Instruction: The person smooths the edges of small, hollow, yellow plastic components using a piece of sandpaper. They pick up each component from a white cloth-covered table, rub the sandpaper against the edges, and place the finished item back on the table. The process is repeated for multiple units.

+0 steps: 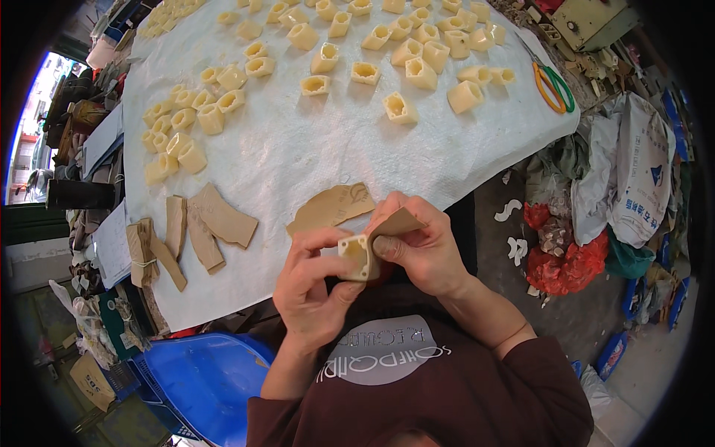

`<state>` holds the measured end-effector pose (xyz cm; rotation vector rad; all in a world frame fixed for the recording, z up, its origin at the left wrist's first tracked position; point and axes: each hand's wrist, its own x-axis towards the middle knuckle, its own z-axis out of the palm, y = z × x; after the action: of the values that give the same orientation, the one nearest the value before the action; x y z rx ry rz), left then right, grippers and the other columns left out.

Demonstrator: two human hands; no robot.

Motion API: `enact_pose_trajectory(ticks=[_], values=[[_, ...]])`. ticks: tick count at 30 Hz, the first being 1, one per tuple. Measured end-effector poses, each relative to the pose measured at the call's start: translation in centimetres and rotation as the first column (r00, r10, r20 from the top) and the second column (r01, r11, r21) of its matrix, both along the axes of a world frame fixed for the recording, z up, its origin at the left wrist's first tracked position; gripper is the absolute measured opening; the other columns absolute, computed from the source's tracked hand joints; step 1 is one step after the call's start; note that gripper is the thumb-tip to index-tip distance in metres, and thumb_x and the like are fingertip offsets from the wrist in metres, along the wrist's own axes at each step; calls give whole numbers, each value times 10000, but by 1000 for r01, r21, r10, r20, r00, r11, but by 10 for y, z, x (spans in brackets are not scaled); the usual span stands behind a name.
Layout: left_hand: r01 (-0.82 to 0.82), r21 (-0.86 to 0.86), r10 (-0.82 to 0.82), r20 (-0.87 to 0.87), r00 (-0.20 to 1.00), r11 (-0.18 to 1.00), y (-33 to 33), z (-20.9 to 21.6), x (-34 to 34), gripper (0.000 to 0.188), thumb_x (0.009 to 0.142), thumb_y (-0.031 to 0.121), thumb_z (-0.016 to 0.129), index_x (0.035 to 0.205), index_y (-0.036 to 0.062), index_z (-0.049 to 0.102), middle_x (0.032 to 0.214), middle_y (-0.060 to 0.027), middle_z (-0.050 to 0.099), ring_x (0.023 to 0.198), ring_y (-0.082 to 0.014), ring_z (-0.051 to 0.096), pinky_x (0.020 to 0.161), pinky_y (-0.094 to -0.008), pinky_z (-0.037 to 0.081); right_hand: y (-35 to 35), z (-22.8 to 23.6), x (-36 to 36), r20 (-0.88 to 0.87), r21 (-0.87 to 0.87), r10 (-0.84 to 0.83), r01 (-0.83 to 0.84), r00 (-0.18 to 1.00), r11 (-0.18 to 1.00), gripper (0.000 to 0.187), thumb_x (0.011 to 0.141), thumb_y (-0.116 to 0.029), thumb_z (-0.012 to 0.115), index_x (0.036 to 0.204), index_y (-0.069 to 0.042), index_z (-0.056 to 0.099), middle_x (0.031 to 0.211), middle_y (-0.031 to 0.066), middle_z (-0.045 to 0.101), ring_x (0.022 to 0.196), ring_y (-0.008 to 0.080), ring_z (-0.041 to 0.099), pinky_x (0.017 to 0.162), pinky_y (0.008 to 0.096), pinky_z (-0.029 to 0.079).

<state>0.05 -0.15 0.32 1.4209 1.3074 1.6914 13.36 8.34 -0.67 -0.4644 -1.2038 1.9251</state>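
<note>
Left hand (309, 287): grasping 1 cream hollow block (356, 255) just off the table's near edge. Right hand (421, 249): pinching a folded tan sandpaper sheet (395, 222) against the block's top rim. Step judged: sanding; next calls for turning the block to an unrubbed face. Beyond: spare sandpaper pieces (205, 231), white-covered table (298, 149), rows of like blocks (402, 108), scissors (553, 86)

White printed sack (639, 175) right of table; red mesh bags (566, 261) below.
</note>
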Motion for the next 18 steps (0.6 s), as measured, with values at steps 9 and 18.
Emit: enact_pose_trajectory(ticks=[9, 18], values=[[-203, -274, 267, 220, 938, 940, 3, 10, 20, 428, 638, -118, 687, 1020, -39, 513, 990, -85, 496, 930, -160, 515, 864, -269, 403, 2, -13, -4, -138, 86, -90, 103, 986, 991, 115, 822, -55, 607, 865, -24, 504, 869, 54, 527, 792, 106, 504, 727, 240, 424], [33, -207, 18, 239, 971, 978, 4, 10, 0, 371, 652, 58, 759, 948, -51, 565, 922, -93, 559, 878, -178, 526, 799, -293, 417, 5, -3, -1, -97, 106, -6, 17, 995, 994, 134, 839, -125, 605, 868, -30, 515, 915, 89, 540, 815, 114, 520, 732, 257, 438]])
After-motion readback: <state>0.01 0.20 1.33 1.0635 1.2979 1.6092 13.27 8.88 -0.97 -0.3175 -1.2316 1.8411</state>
